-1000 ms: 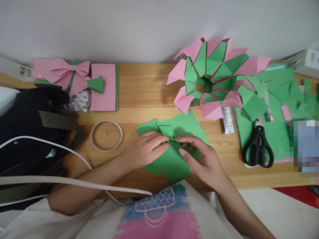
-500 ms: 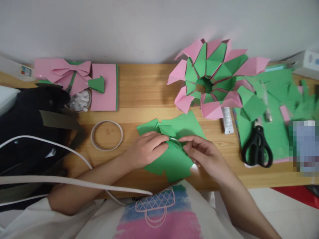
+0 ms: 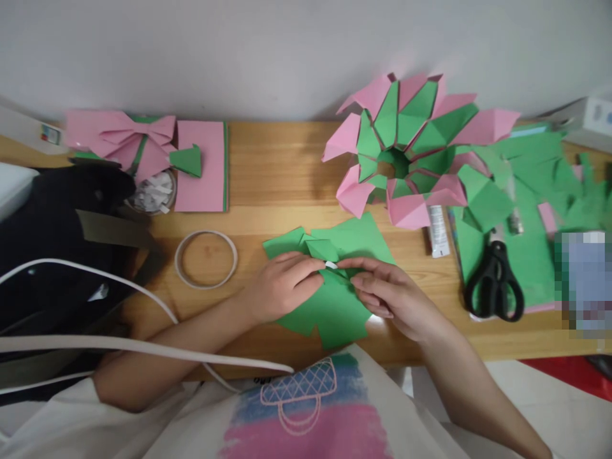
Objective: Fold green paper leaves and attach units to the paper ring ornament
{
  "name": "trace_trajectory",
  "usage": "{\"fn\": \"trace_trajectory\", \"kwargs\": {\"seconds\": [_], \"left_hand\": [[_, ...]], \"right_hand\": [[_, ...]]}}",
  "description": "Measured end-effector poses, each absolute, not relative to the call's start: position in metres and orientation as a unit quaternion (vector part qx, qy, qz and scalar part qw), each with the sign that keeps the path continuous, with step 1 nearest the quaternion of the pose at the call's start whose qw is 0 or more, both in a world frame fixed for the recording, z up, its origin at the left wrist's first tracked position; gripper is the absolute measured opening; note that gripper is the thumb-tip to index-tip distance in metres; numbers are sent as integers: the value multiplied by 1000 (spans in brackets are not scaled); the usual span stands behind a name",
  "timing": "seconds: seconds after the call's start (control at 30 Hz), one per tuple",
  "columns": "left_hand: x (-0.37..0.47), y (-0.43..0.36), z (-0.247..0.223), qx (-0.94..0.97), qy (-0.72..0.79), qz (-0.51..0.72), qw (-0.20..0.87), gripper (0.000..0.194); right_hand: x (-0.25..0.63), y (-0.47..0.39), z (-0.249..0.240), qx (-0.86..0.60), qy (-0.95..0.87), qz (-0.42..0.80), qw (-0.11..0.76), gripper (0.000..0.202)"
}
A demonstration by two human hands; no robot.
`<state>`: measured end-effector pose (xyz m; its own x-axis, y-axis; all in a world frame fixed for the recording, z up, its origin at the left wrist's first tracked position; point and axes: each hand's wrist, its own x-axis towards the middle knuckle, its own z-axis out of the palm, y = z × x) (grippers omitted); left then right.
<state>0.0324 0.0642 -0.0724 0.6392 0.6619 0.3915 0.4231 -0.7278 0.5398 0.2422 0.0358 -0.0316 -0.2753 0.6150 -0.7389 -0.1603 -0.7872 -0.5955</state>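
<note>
Across our wooden desk (image 3: 268,162), the folded green paper (image 3: 340,275) sits between our hands over green sheets (image 3: 335,319), creased, its white strip (image 3: 331,265) uncovered, seemingly unfinished. Our left hand (image 3: 282,287) grips one side, fingers curled; our right hand (image 3: 399,296) pinches the other, nearly closed. Beyond, the pink-and-green paper flower (image 3: 442,127) stands assembled.

Bare worktop (image 3: 272,166) runs from the pink card stack (image 3: 203,167) to the paper flower (image 3: 399,153), wide enough for a hand. Rightward from the green sheets (image 3: 342,319), a bare strip reaches the scissors (image 3: 496,280); cables (image 3: 143,347) cross the left forearm (image 3: 176,341).
</note>
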Motion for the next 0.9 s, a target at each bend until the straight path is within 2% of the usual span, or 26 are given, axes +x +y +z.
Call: {"fn": "trace_trajectory", "kwargs": {"seconds": [0.43, 0.9], "left_hand": [[32, 64, -75, 879, 307, 299, 210, 17], [32, 64, -73, 885, 303, 294, 194, 15]], "right_hand": [[237, 32, -30, -564, -241, 744, 263, 40], [232, 17, -29, -550, -254, 748, 271, 54]]}}
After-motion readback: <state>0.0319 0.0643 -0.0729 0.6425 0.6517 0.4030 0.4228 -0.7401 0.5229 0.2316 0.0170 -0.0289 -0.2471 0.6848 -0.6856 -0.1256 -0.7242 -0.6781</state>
